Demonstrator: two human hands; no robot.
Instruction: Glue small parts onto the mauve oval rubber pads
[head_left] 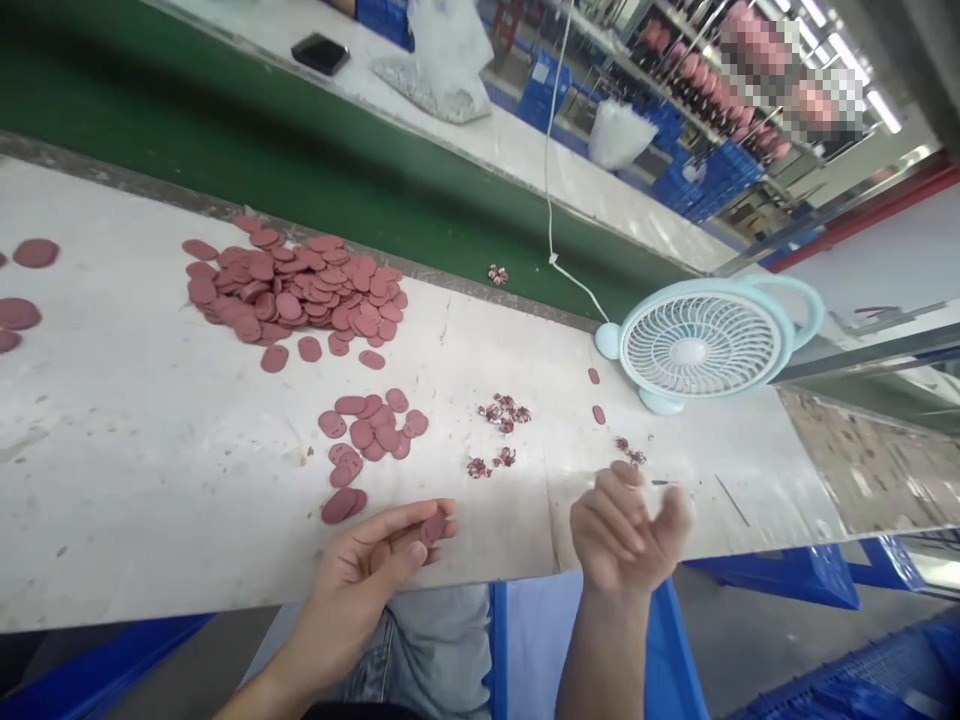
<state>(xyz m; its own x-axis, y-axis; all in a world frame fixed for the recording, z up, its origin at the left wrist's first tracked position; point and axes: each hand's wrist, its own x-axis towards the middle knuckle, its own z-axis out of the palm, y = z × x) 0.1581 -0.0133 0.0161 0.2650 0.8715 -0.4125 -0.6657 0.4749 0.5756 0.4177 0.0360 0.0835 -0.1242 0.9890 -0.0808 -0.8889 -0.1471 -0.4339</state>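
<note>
Near edge of the white table [135, 480]: left hand [375, 560] lies palm up, fingers loosely curled, pinching a dark-pink oval disc [433, 527] at thumb and fingertips. Right hand [626, 535] is raised just to its right, fingers curled in, blurred; cannot tell if it holds anything. Just beyond the left hand, a small cluster of discs [371, 430]; right of that, tiny reddish parts [502, 412]. Farther left, a big heap of discs [296, 290]. Far right, a pale-blue desk fan [701, 345] beside the green belt [225, 140].
</note>
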